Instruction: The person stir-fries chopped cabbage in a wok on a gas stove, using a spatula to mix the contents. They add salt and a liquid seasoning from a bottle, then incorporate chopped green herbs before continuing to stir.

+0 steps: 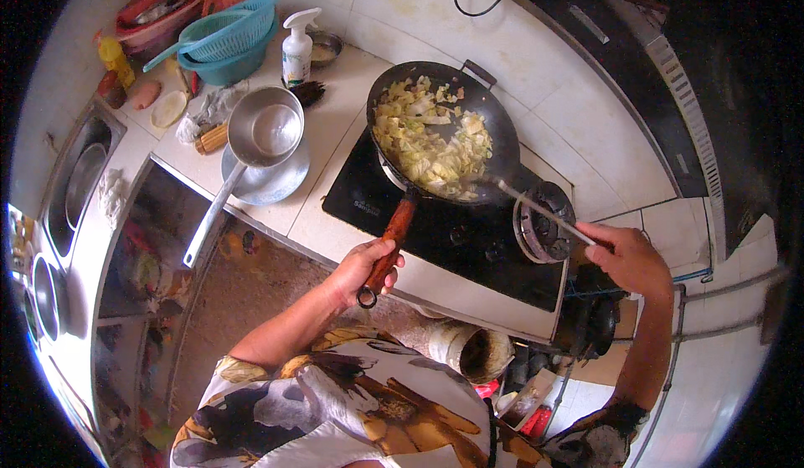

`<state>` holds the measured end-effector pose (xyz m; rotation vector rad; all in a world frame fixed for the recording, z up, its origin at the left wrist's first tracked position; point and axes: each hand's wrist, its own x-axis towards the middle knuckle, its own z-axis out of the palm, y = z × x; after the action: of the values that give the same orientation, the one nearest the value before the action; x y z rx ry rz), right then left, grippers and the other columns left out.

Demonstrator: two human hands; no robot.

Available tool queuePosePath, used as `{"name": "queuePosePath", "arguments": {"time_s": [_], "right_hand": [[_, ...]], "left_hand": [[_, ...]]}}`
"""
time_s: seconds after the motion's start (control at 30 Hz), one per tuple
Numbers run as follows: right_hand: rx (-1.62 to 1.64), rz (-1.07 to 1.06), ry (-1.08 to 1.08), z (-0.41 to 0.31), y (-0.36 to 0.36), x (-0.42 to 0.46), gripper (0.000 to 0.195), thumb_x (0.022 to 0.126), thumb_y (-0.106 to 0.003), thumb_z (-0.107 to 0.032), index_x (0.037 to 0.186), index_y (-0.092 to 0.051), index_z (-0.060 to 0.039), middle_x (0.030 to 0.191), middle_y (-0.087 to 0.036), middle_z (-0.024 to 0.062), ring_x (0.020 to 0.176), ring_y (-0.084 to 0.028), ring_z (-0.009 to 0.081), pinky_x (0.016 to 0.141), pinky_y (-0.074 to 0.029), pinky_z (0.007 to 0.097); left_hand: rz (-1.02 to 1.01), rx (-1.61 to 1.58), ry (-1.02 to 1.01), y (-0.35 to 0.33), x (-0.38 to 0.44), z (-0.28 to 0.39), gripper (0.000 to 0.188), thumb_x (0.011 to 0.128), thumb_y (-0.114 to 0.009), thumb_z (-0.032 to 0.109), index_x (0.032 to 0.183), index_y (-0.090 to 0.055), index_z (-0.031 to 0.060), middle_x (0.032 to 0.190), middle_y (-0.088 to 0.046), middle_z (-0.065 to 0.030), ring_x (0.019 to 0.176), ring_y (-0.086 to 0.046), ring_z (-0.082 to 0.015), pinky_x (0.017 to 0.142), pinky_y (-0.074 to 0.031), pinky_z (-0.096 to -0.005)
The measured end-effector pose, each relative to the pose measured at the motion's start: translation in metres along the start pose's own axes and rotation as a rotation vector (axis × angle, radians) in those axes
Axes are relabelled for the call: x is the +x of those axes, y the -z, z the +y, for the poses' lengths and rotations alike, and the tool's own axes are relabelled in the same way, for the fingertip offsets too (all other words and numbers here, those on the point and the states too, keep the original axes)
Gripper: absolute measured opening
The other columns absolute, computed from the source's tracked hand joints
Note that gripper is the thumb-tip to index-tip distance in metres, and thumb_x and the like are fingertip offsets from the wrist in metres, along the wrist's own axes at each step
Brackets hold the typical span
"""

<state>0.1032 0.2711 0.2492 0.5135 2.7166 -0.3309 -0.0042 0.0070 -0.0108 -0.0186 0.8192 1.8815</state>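
My left hand (370, 271) grips the wooden handle (398, 220) of a dark wok (499, 132), which sits over the left side of a black gas cooktop (361, 185). Chopped cabbage (427, 135), pale green and yellow, lies in the wok, most of it towards the left and lower side. In my right hand (628, 257) is the long handle of a metal cooking utensil (553, 216). Its far end reaches the wok's lower right edge beside the cabbage; the shape of its head is hard to make out.
Right of the wok is a bare burner (549, 223). On the tiled counter left of it stand a steel saucepan (267, 125) above a metal basin (276, 182), a white spray bottle (297, 50) and blue plastic baskets (226, 37). A range hood (603, 78) hangs at upper right; a bucket (455, 345) is below.
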Motion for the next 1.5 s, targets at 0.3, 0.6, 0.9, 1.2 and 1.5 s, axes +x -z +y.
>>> {"name": "queuePosePath", "arguments": {"time_s": [0.3,0.6,0.9,1.2,1.5], "right_hand": [[0.352,0.142,-0.105,0.017,-0.052,0.116,0.038,0.083,-0.054,-0.023,0.119,-0.052,-0.0108,0.094,-0.064,0.0152,0.074,-0.059,0.0189,0.069,-0.045,0.0312],[0.184,0.263,0.021,-0.019,-0.131,0.144,0.041,0.081,-0.053,-0.021,0.120,-0.049,-0.0078,0.101,-0.057,0.0229,0.095,-0.056,0.0351,0.081,-0.043,0.0371],[-0.194,0.225,0.068,0.001,-0.005,0.030,0.037,0.075,-0.057,-0.011,0.112,-0.057,-0.0112,0.089,-0.062,0.0161,0.080,-0.059,0.0306,0.074,-0.046,0.0340],[-0.666,0.399,0.072,-0.001,-0.031,0.148,0.035,0.078,-0.051,-0.014,0.111,-0.058,-0.0208,0.085,-0.063,0.0123,0.079,-0.059,0.0320,0.069,-0.046,0.0420],[0.081,0.357,-0.035,-0.009,-0.104,0.179,0.039,0.085,-0.047,-0.021,0.120,-0.048,-0.0046,0.114,-0.053,0.0214,0.106,-0.050,0.0352,0.091,-0.039,0.0378]], "left_hand": [[-0.013,-0.008,0.028,0.002,0.002,0.000,0.023,0.090,-0.045,0.027,0.094,-0.042,0.0047,0.080,-0.054,-0.0064,0.050,-0.051,-0.0141,0.041,-0.042,-0.0266],[-0.006,0.003,0.037,-0.002,0.001,0.001,0.026,0.090,-0.046,0.030,0.097,-0.042,0.0058,0.080,-0.054,-0.0059,0.050,-0.050,-0.0137,0.040,-0.041,-0.0271],[-0.020,-0.038,0.004,0.000,-0.001,0.002,0.024,0.091,-0.043,0.027,0.097,-0.041,0.0042,0.080,-0.053,-0.0061,0.050,-0.051,-0.0140,0.041,-0.042,-0.0269],[-0.015,0.042,0.015,-0.001,0.001,0.000,0.026,0.091,-0.043,0.031,0.097,-0.043,0.0053,0.081,-0.054,-0.0064,0.049,-0.050,-0.0146,0.040,-0.041,-0.0272],[0.006,-0.001,0.017,-0.003,0.002,0.000,0.027,0.090,-0.044,0.032,0.095,-0.044,0.0047,0.077,-0.053,-0.0064,0.047,-0.049,-0.0147,0.039,-0.041,-0.0273]]}}
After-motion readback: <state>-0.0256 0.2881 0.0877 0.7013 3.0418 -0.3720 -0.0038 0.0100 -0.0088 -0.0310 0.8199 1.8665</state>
